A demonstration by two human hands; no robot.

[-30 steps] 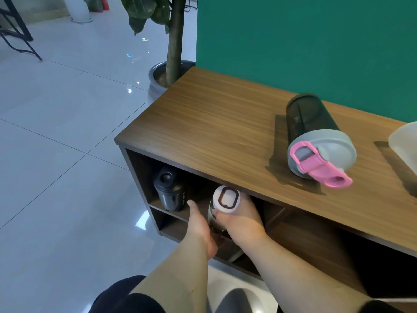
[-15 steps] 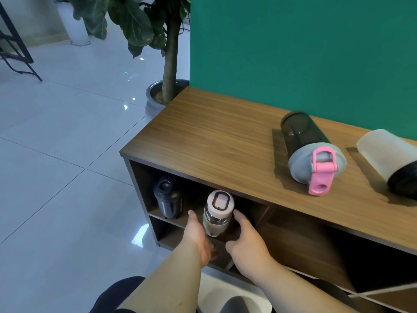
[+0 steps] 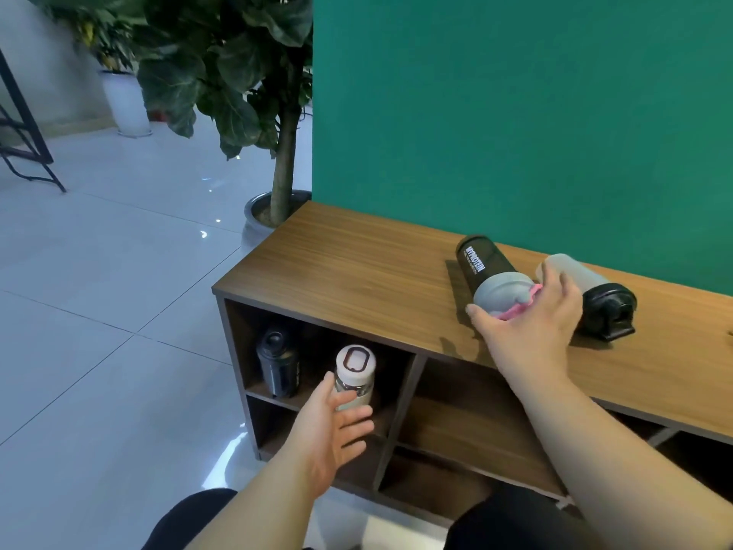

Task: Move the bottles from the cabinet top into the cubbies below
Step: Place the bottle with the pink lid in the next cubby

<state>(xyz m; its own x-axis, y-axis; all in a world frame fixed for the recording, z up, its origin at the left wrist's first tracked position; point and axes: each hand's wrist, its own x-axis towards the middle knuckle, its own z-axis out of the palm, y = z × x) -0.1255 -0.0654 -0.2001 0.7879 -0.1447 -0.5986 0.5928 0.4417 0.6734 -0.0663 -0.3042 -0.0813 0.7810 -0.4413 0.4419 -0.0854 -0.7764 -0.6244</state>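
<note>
On the wooden cabinet top [image 3: 357, 267] lie two bottles: a black shaker bottle [image 3: 478, 264] with a grey lid and pink flap, and to its right a frosted bottle [image 3: 575, 275] with a black lid. My right hand [image 3: 531, 323] is spread over the shaker's lid, thumb at its near edge, fingers apart. In the upper left cubby [image 3: 313, 343] stand a dark bottle [image 3: 277, 363] and a white-capped bottle [image 3: 354, 375]. My left hand [image 3: 333, 426] is open at the white-capped bottle's base, thumb against its side.
A green wall [image 3: 515, 113] backs the cabinet. Further cubbies [image 3: 468, 414] open to the right and below. A potted tree [image 3: 283, 164] stands at the cabinet's left end on a glossy tiled floor [image 3: 99, 331]. My knees are at the bottom edge.
My right hand let go of the white-capped bottle in the cubby and rose to the shaker's lid on the cabinet top. My left hand stayed by the white-capped bottle. The view tilted up.
</note>
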